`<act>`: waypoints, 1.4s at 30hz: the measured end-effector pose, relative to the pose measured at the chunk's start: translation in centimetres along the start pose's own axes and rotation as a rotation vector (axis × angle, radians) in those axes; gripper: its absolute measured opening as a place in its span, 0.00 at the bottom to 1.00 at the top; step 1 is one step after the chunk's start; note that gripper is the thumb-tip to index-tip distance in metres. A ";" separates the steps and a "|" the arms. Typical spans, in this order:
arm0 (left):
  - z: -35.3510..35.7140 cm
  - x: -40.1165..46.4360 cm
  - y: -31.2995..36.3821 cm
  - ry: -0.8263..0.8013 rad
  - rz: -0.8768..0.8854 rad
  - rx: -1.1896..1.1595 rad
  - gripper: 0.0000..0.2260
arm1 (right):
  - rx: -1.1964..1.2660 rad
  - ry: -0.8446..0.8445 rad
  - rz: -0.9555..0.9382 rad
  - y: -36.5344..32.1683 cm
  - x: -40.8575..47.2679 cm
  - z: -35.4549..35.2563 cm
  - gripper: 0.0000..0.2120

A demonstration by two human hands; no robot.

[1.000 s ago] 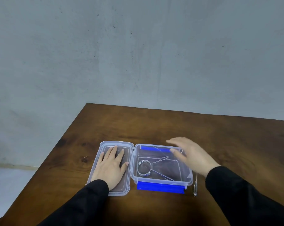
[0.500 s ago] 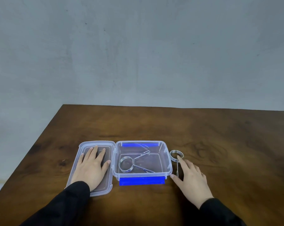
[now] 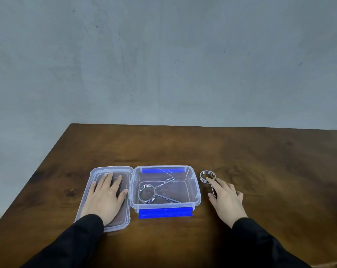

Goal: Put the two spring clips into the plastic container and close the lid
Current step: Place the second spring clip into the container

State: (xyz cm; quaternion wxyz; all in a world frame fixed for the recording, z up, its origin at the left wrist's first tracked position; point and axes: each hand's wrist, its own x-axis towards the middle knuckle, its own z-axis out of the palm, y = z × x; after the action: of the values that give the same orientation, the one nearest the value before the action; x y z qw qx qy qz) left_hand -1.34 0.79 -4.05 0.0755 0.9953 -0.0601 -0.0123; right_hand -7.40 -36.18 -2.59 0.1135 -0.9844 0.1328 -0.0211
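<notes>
- Nearest, the person's left hand [image 3: 103, 198] lies flat, fingers spread, palm down on the open lid [image 3: 92, 200], which rests on the table [image 3: 241, 151] just left of the plastic container [image 3: 195, 190]; it grips nothing, and the press looks meant to steady the box.
- Beside it, the near blue latch [image 3: 165, 213] hangs open along the container's front edge.
- Inside the container, one spring clip [image 3: 146, 194] lies flat, coil to the left and legs running right.
- To the right, the right hand [image 3: 224, 198] rests on the second spring clip [image 3: 207, 176], which lies on the table just outside the container's right wall; forefinger on the coil, thumb by the legs, the hand not yet closed around it.
- The step in hand appears to be picking up this clip. A firm pinch on the legs near the coil would probably serve best, since thin wire lying flat on wood may slip or pivot.
- Lifting it clear of the rim and setting it down beside the first clip should keep the legs from poking up and fouling the lid.
- Farthest, the rear blue latch [image 3: 162, 170] must also stay clear.
</notes>
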 end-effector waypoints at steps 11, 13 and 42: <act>0.2 0.1 0.0 -0.005 0.000 -0.025 0.28 | 0.258 -0.009 -0.543 -4.8 2.2 -9.2 0.23; 0.2 0.1 -0.1 -0.005 -0.002 -0.026 0.28 | 0.145 -0.121 -0.713 -7.0 2.0 -9.8 0.23; 0.3 0.2 -0.4 0.002 -0.004 -0.013 0.31 | -0.148 -0.458 -0.907 -13.0 3.4 -3.1 0.30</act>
State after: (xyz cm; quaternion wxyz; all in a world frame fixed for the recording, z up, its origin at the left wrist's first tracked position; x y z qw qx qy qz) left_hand -1.10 1.10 -4.46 0.0819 0.9949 -0.0581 -0.0117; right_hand -0.99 -25.52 3.42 0.0493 -0.9277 -0.3347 0.1576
